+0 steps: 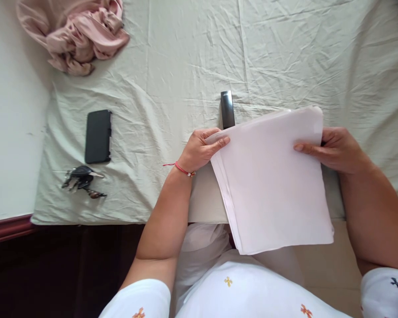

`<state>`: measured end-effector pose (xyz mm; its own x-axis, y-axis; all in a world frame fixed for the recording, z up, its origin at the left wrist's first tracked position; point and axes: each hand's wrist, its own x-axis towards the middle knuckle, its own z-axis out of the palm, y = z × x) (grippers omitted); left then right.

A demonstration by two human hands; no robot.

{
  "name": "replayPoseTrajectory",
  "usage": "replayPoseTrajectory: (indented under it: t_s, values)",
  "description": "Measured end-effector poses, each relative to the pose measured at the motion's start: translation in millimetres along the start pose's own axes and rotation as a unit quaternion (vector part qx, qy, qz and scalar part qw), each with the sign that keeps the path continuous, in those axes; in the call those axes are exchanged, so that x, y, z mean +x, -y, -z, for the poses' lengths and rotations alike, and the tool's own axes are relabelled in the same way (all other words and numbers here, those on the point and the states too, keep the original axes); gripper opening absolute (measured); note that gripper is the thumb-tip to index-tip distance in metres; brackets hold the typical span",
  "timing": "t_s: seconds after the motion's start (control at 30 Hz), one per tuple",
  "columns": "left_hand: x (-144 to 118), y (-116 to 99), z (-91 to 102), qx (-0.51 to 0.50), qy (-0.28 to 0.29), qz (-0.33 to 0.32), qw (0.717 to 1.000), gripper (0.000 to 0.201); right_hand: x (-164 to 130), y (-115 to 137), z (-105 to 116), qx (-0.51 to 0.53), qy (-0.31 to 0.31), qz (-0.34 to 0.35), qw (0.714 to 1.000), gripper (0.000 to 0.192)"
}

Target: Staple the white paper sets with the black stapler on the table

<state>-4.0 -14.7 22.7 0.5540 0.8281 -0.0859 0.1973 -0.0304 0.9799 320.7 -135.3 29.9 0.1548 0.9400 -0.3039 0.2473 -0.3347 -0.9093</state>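
A stack of white paper sheets [272, 185] is held up in front of me, over the front edge of the cloth-covered surface. My left hand [205, 148] pinches its upper left corner, thumb on top and fingers behind. At the upper right side my right hand [334, 148] grips the same stack, its thumb lying on the front sheet and its fingers hidden behind. Along the left side the sheet edges are slightly fanned. Just beyond my left hand lies a black stapler-like object [227, 108], its near end covered by the paper.
A pale green wrinkled cloth [172, 88] covers the surface. On the left lie a black phone [98, 136] and a bunch of keys [82, 180]. A crumpled pink cloth [82, 35] sits at the far left, near the white wall [9, 110].
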Motion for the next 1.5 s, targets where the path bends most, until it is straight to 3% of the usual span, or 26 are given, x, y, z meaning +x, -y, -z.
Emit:
replayPoseTrajectory:
  t_s: [0.2,0.3,0.63,0.77,0.87,1.0,1.1,1.27,1.33,1.5]
  values:
    - [2,8,1.3,-0.134,-0.093,0.003,0.987,0.042,5,-2,4,0.068,0.034,0.105,0.992,0.029]
    - [4,8,1.4,-0.189,-0.141,-0.007,0.972,0.041,7,-2,5,0.12,0.034,0.12,0.985,0.037]
    - [15,11,6.0,-0.278,-0.285,-0.021,0.917,0.046,-1,3,14,0.2,0.029,-0.019,0.979,0.07]
    - [18,17,9.4,-0.283,-0.303,-0.023,0.91,0.047,0,9,17,0.218,-0.003,-0.025,0.976,0.073]
    - [20,22,10.7,-0.284,-0.316,-0.032,0.905,0.046,3,13,17,0.207,-0.065,0.018,0.976,0.073]
    - [21,26,11.5,-0.272,-0.334,-0.038,0.902,0.047,7,9,13,0.21,-0.073,0.074,0.972,0.078]
    - [22,28,12.3,-0.256,-0.338,-0.032,0.905,0.048,7,-4,10,0.212,-0.049,0.105,0.97,0.069]
    - [22,31,13.8,-0.259,-0.329,-0.025,0.908,0.047,3,-14,8,0.093,0.084,0.101,0.987,0.061]
    - [21,31,13.5,-0.264,-0.336,-0.019,0.904,0.043,3,-8,4,0.101,0.056,0.095,0.989,0.062]
    - [18,24,9.6,-0.265,-0.317,-0.027,0.91,0.041,10,3,-4,0.214,-0.09,0.103,0.967,0.049]
